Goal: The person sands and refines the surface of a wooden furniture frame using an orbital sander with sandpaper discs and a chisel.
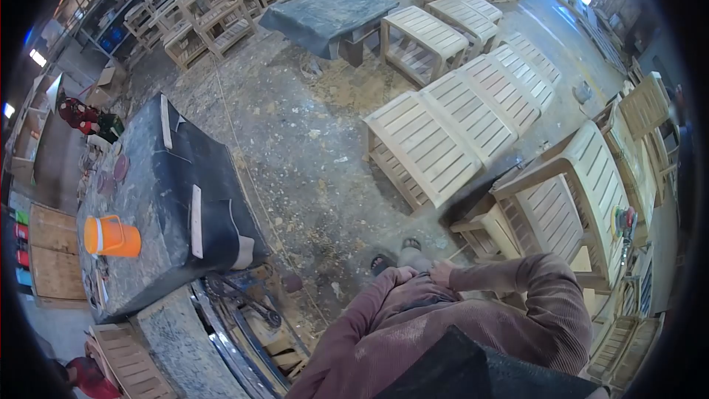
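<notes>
My left hand [404, 275] is closed at the front of my dusty brown shirt [425, 292], near the waist. Just across from it, my right hand [442, 273] is also closed against the cloth, its elbow bent outward. Both hands appear to grip the lower front of the shirt; their fingertips are partly hidden and small. Below them my sandalled feet [395, 255] stand on the stained concrete floor.
Slatted wooden tables [465, 122] run in a row ahead, with more wooden furniture [569, 192] close on the right. At left stands a dark-covered workbench [151, 177] bearing an orange jug [112, 236]. Beside it is a machine with a pulley [272, 318]. People are at left.
</notes>
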`<state>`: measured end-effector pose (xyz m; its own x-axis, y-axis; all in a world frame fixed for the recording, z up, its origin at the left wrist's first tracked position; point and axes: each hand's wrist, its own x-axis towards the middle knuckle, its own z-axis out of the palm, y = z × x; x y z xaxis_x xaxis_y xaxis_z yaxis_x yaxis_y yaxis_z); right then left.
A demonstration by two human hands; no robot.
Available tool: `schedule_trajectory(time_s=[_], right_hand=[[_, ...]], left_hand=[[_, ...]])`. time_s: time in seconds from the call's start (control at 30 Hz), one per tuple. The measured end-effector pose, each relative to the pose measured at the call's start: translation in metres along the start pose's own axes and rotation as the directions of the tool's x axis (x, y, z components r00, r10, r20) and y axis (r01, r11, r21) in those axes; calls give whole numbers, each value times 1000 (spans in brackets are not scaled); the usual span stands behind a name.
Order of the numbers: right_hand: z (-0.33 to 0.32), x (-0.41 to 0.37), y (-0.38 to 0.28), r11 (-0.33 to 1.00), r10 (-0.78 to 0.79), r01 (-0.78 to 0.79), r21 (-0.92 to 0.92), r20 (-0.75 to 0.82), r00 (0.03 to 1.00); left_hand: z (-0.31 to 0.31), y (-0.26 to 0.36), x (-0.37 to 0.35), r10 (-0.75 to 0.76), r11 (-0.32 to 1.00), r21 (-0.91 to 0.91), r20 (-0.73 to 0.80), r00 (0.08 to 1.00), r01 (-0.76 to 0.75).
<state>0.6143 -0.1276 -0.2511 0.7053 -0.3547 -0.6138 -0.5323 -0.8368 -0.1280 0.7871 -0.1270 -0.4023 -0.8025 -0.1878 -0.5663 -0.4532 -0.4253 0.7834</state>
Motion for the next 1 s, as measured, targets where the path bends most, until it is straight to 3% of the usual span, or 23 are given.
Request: schedule_trajectory(time_s=[0.03, 0.1, 0.13, 0.2, 0.23, 0.3, 0.33, 0.4, 0.5, 0.53, 0.6, 0.63, 0.7, 0.73, 0.8, 0.83, 0.9, 1.0], right_hand=[[-15, 17, 4, 1000, -2, 2, 4, -7, 1000], [-47, 49, 13, 999, -49, 50, -7, 69, 996], [-63, 63, 20, 998, -57, 57, 0, 57, 997], [-92, 90, 40, 967, -250, 239, -84, -152, 956], [-109, 108, 50, 966, -254, 243, -84, -162, 954], [-145, 150, 71, 925, -373, 375, -59, -328, 868], [-152, 179, 82, 924, -375, 376, -66, -340, 862], [-175, 241, 104, 931, -336, 361, -49, -500, 798], [-235, 305, 147, 902, -431, 388, -190, -450, 782], [-241, 332, 156, 903, -428, 388, -183, -460, 778], [-251, 382, 179, 930, -349, 367, -1, -313, 883], [-263, 393, 187, 942, -311, 334, 20, -317, 896], [-286, 414, 206, 908, -419, 401, -124, -308, 854], [-286, 433, 213, 938, -346, 334, -96, -330, 878], [-278, 487, 229, 934, -353, 358, -2, -172, 919], [-295, 493, 241, 948, -310, 318, 13, -189, 932], [-322, 506, 251, 949, -70, 122, 290, -184, 980], [-356, 539, 260, 959, 22, 27, 283, -168, 986]], left_hand=[[-13, 0, -13, 31, 990, -138, -25, 999, -34], [-38, -2, -38, -2, 994, -110, -82, 997, -7], [-53, -3, -48, 0, 980, -197, -104, 995, -21], [-89, -4, -70, 91, 917, -377, -126, 988, -133], [-110, -3, -82, 82, 919, -375, -131, 988, -126], [-160, 2, -108, 34, 859, -509, -70, 997, -65], [-188, 10, -124, 27, 864, -500, -80, 996, -63], [-243, 25, -153, 154, 954, -230, -175, 973, -192], [-328, 25, -179, 107, 954, -241, -280, 954, -178], [-351, 34, -194, 96, 957, -240, -277, 956, -165], [-394, 59, -215, -134, 877, -480, -207, 969, 19], [-418, 59, -219, -150, 861, -508, -198, 969, 29], [-461, 57, -227, -140, 872, -489, -178, 974, 36], [-487, 56, -229, -129, 883, -467, -157, 979, 41], [-533, 57, -231, -116, 909, -412, -106, 988, 63], [-554, 58, -233, -115, 919, -387, -79, 990, 76], [-598, 60, -236, -115, 934, -343, -31, 993, 98], [-658, 69, -241, -124, 952, -274, 58, 991, 135]])
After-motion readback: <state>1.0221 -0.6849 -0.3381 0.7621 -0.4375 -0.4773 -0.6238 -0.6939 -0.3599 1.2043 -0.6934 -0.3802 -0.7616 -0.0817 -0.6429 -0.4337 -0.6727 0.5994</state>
